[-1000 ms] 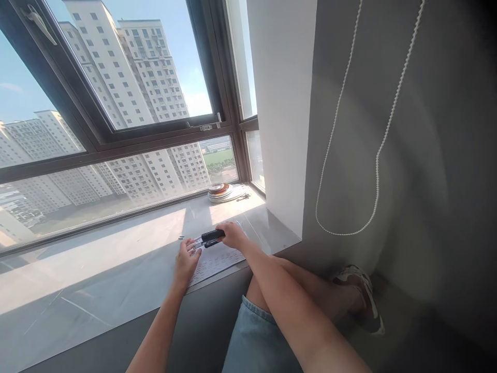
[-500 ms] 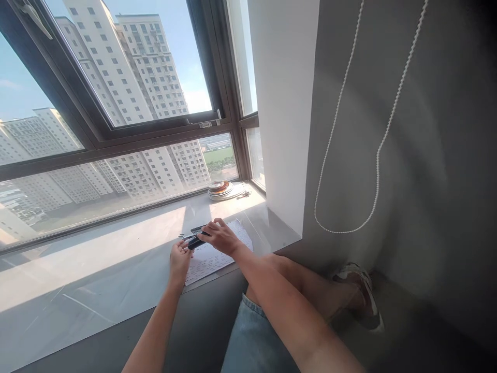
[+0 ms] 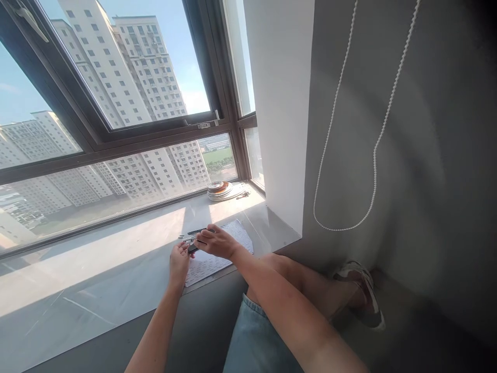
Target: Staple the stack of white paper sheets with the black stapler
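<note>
A black stapler [image 3: 196, 232] with a silvery inner rail is spread apart between my hands, above the window ledge. My left hand [image 3: 179, 263] pinches its lower end from the left. From the right, my right hand [image 3: 217, 242] has its fingers wrapped over the stapler and hides much of it. Beneath both hands lies a sheet of paper [image 3: 207, 266] covered with rows of print or writing. Beside the stapler's tip are tiny metallic strips [image 3: 181, 237], perhaps staples, too small to be sure.
Stacked plates or discs [image 3: 220, 189] stand in the ledge's far corner, with small keys or a chain [image 3: 243, 195] beside them. A beaded blind cord [image 3: 375, 171] hangs along the grey wall at right. Window panes border the ledge [image 3: 97, 280].
My right hand has shifted slightly left and down along the stapler, its fingers now closer to my left hand. My left hand stays nearly in place. The view has moved slightly.
</note>
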Motion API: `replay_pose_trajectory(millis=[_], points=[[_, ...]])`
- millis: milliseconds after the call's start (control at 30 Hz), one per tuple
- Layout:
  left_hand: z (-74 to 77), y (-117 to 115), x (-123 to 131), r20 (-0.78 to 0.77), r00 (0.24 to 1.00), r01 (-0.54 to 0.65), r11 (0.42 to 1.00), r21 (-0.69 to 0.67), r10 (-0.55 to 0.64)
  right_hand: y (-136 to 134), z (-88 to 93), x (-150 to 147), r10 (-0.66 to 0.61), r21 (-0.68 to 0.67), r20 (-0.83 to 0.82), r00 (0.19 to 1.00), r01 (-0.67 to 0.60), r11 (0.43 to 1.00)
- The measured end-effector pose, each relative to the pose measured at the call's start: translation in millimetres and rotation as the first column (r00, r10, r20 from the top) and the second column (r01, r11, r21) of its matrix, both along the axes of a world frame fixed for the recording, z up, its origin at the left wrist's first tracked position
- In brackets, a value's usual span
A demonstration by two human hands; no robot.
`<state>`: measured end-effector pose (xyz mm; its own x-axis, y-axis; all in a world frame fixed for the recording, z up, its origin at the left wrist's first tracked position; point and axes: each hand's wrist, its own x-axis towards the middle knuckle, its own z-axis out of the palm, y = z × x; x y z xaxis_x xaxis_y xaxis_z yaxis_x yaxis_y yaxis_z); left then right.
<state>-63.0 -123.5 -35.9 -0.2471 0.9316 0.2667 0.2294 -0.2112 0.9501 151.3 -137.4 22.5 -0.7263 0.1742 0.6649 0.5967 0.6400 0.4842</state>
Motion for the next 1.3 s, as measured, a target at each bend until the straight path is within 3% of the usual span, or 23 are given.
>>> replay_pose_trajectory(millis=[133, 300, 467, 533, 567, 633, 700, 967, 1033, 1133, 1200, 1233, 1300], points=[[2.6, -2.7, 1.4, -0.007, 1.000, 0.004, 1.000, -0.016, -0.004, -5.2, 1.3, -1.8, 0.015, -0.018, 0.030, 0.999, -0.014, 1.000], [6.9, -7.0, 4.2, -0.046, 0.999, -0.001, 1.000, -0.018, 0.000, -5.2, -0.1, -1.4, 0.025, -0.136, -0.049, 0.999, -0.031, 0.990], [8.2, -8.5, 4.8, -0.086, 0.996, 0.019, 1.000, -0.006, -0.019, 0.9, -1.8, 3.4, -0.115, -0.315, -0.220, 0.969, 0.041, 0.948], [10.1, -10.3, 5.9, -0.077, 0.996, 0.050, 0.999, -0.004, -0.050, 4.9, -1.6, 7.7, -0.294, -0.499, -0.360, 0.885, 0.083, 0.863], [11.6, -11.7, 6.8, -0.079, 0.995, 0.067, 0.998, -0.009, -0.068, 7.1, -1.5, 10.3, -0.401, -0.606, -0.410, 0.819, 0.083, 0.791], [15.0, -15.1, 9.0, -0.100, 0.990, 0.093, 0.995, -0.035, -0.096, 11.6, -1.6, 15.6, -0.573, -0.772, -0.435, 0.694, 0.039, 0.634], [18.6, -18.8, 11.4, -0.144, 0.982, 0.113, 0.992, -0.058, -0.121, 15.5, -2.9, 19.3, -0.640, -0.843, -0.407, 0.652, 0.001, 0.538], [26.3, -26.4, 18.4, -0.347, 0.894, 0.304, 0.953, 0.002, -0.285, 22.0, -14.4, 10.2, -0.654, -0.915, -0.297, 0.696, -0.011, 0.403], [26.5, -26.5, 18.9, -0.369, 0.885, 0.311, 0.950, 0.013, -0.285, 21.1, -13.6, 10.3, -0.639, -0.901, -0.301, 0.708, 0.007, 0.433], [26.1, -26.0, 19.1, -0.381, 0.894, 0.282, 0.957, 0.066, -0.237, 17.3, -7.9, 15.2, -0.500, -0.769, -0.431, 0.751, -0.016, 0.639], [26.3, -26.1, 19.8, -0.378, 0.901, 0.267, 0.959, 0.091, -0.214, 14.2, -3.1, 18.9, -0.323, -0.676, -0.516, 0.794, -0.146, 0.722], [26.7, -26.6, 20.4, -0.378, 0.901, 0.269, 0.958, 0.097, -0.214, 12.7, -1.0, 20.1, -0.225, -0.661, -0.532, 0.816, -0.235, 0.712], [28.5, -28.2, 22.2, -0.384, 0.895, 0.287, 0.952, 0.103, -0.228, 10.3, 1.7, 20.6, -0.035, -0.672, -0.526, 0.850, -0.389, 0.630]])
